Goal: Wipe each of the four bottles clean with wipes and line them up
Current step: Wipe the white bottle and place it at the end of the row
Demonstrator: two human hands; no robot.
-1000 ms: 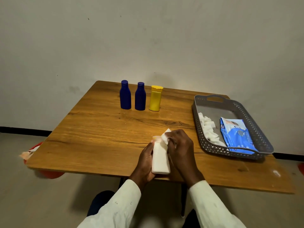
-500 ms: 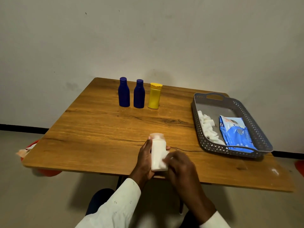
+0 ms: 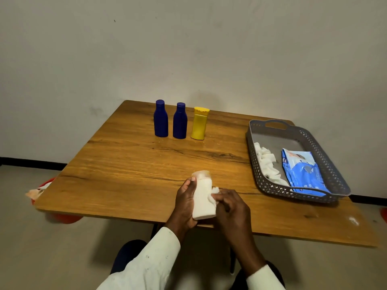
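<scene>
Holding the white bottle (image 3: 204,198) just above the near edge of the table (image 3: 125,164), the left hand (image 3: 185,203) is curling its fingers round the bottle's side, with the thumb up near the clear cap. The right hand (image 3: 231,208) is pinching a white wipe (image 3: 213,195) and pressing it on the bottle's right side.

A second ago the wipe was up by the cap. Half a second ago it was down near the bottom. Now it is sitting about halfway up, so the hand is rubbing up and down the side. I think this bottle is getting close to clean.

Three bottles are already standing in a row at 12 o'clock from the hands, well apart from them: a blue bottle (image 3: 160,119), a second blue bottle (image 3: 180,121) and a yellow bottle (image 3: 199,124). The white one is the last, and the spot at 3 o'clock of the yellow one is probably waiting for it.

At 2 o'clock a grey basket (image 3: 335,176) is holding crumpled used wipes (image 3: 268,164) and a blue wipe pack (image 3: 303,170). The table is brown wood. Behind it a plain pale wall (image 3: 188,49) is filling the view. Something red (image 3: 62,217) is poking out under the table at 9 o'clock.
</scene>
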